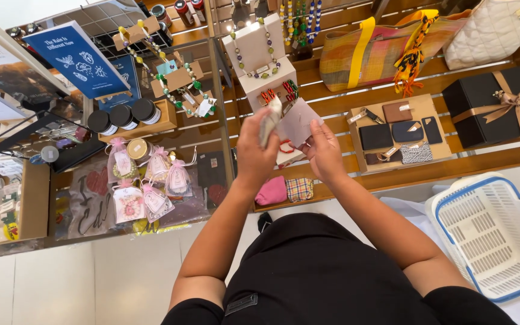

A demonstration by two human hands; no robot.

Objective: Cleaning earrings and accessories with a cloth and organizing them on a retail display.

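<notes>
Now the left hand (254, 150) grips a folded cloth (270, 120) and the right hand (323, 150) pinches a pale card (299, 120), both above the bench's (332, 105) front edge, apparently mid-wipe; steady holding seems needed.

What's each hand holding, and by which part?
Left hand grips a pale folded cloth by its lower end; right hand holds a pale pink card by its lower edge.
</notes>
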